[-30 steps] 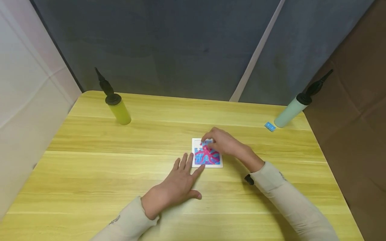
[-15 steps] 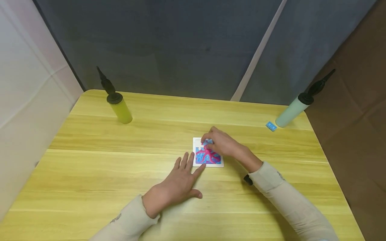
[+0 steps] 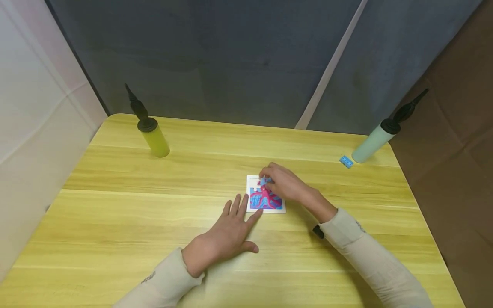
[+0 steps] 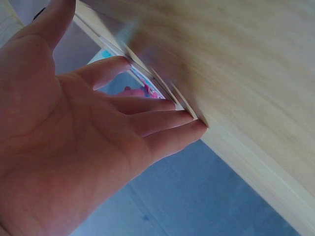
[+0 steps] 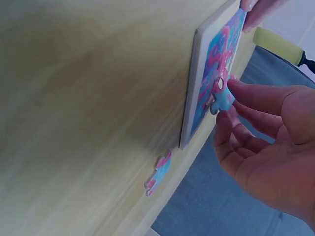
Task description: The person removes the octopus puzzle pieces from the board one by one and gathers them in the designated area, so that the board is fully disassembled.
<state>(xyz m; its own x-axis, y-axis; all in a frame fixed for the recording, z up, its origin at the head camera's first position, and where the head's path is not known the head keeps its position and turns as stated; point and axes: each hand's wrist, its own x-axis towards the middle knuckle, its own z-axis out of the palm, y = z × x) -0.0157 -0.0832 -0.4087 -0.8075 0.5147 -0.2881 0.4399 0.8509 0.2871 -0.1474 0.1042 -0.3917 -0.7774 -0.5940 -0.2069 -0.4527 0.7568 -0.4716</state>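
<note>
A small square puzzle board (image 3: 257, 206) with a white rim and a pink octopus on blue lies at the table's middle. My right hand (image 3: 266, 179) hovers over its far edge and pinches a blue puzzle piece (image 5: 223, 100) between thumb and fingers, just off the picture surface (image 5: 216, 54). A second loose piece (image 5: 158, 175) lies on the table beside the board's edge. My left hand (image 3: 240, 205) lies flat on the table, fingers straight, with fingertips (image 4: 194, 129) against the board's near-left corner (image 4: 147, 84).
A yellow hand pump (image 3: 153, 136) stands at the back left and a mint-green one (image 3: 372, 143) at the back right, with a small blue piece (image 3: 345, 161) beside it. The wooden table (image 3: 115, 205) ends near grey curtains behind.
My right hand with the piece has shifted slightly right and closer to the board's far edge. The left hand has stayed put.
</note>
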